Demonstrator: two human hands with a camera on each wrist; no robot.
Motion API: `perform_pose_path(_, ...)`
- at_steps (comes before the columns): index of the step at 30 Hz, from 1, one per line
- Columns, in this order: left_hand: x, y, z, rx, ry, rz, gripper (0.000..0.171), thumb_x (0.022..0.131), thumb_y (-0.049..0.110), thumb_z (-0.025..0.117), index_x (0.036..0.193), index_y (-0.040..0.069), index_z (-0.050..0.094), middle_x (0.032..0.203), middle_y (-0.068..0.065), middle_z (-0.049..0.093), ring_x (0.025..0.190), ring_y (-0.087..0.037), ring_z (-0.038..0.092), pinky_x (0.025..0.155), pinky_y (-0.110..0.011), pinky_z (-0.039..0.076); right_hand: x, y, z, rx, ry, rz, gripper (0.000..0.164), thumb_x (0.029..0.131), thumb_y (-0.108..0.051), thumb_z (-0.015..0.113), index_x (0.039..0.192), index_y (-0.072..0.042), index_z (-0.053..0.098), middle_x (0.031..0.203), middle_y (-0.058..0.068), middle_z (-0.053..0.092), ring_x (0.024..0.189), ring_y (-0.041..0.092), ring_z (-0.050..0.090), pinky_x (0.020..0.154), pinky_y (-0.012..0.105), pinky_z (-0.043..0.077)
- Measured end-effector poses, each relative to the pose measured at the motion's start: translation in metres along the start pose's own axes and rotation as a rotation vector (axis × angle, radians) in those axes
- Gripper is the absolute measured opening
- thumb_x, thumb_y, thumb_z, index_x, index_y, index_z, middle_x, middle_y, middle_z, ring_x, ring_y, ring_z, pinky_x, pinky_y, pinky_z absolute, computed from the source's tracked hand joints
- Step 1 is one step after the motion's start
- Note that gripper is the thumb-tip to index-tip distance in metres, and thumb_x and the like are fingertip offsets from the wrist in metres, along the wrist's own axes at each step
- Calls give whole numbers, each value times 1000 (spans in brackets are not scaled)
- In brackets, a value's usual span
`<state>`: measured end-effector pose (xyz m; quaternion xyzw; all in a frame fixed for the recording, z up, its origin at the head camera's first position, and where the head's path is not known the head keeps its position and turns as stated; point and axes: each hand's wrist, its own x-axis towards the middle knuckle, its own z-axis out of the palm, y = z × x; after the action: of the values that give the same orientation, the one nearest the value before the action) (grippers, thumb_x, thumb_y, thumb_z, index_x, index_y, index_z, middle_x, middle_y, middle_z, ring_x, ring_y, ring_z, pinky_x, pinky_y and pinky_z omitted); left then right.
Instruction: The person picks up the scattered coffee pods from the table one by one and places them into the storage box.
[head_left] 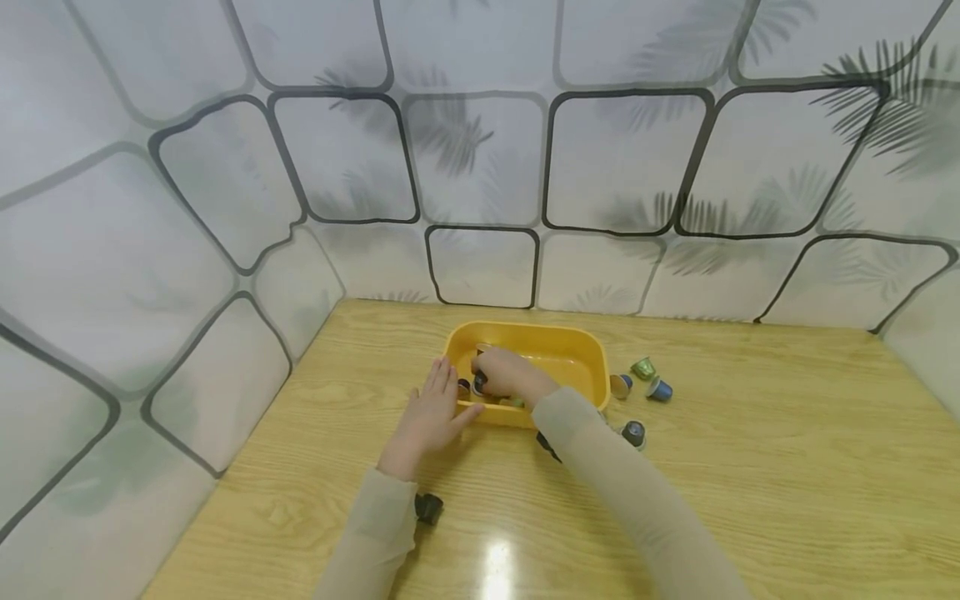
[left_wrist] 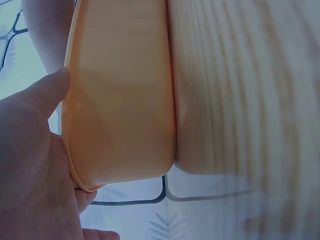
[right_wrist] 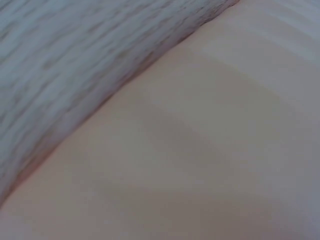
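In the head view a yellow plastic bin stands on the table. My left hand rests on its left front corner, fingers straight and thumb along the near rim. Close up in the left wrist view, that thumb touches the rim of the bin. My right hand reaches inside the bin, its fingers curled at a dark coffee capsule, which they seem to pinch. Another dark capsule and a light green capsule lie beside it. The right wrist view shows no fingers, only a pale blurred surface.
Right of the bin lie a green capsule, a blue capsule, a tan-lidded capsule and a black capsule. A black wrist device shows by the left sleeve. Patterned fabric walls border the wooden table.
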<state>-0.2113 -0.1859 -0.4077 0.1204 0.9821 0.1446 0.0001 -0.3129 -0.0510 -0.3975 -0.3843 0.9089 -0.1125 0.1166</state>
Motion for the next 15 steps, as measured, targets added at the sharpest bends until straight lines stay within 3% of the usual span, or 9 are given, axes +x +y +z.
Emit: perform_pose_path(15,1,0,0,3,-1,-2,79,90,53,34,138,-7,17,145,-20,3,132,-29,2,94,-59,22,0,0,1,-19,-18,9,6,81,-2,60,82,-8,59,69,-1,52,62,13,46,58,24,40)
